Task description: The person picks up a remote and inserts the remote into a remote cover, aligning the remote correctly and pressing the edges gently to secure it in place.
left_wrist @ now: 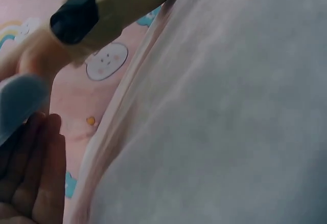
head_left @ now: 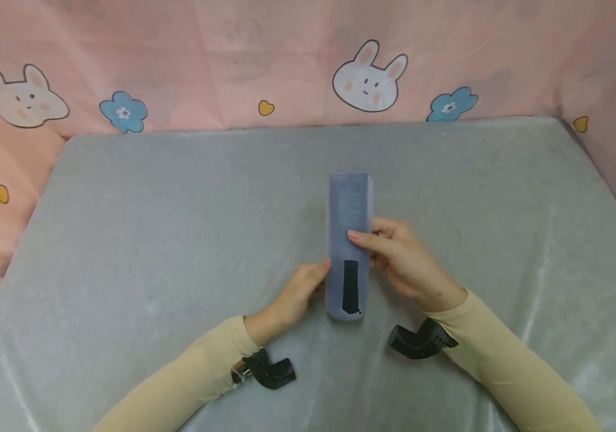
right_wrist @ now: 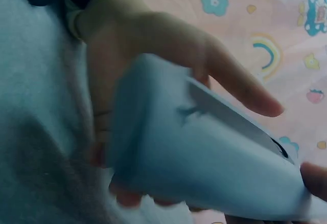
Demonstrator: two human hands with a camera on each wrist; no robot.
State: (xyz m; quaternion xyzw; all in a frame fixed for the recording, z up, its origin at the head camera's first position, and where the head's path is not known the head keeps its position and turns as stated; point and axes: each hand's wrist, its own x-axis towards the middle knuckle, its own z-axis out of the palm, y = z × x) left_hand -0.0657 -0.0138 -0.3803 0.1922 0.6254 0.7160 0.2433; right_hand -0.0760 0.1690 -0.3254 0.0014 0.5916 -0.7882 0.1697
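Observation:
A long, translucent bluish plastic case [head_left: 348, 204] with rounded corners and a black strip near its lower end is held upright in the head view. My right hand [head_left: 410, 264] grips its right side, thumb across the front and fingers behind. On its lower left edge lies the thumb of my left hand [head_left: 292, 297], whose fingers are mostly hidden behind it. In the right wrist view the case [right_wrist: 204, 152] looks large and blurred, with the left hand [right_wrist: 148, 45] around it. The left wrist view catches only one end of the case [left_wrist: 20, 101].
A grey cloth-covered table [head_left: 178, 210] spreads beneath both hands. Behind it hangs a pink curtain [head_left: 286, 60] printed with rabbits, flowers and hearts. Each wrist carries a black curved mount, one on the left [head_left: 270, 369] and one on the right [head_left: 421, 340].

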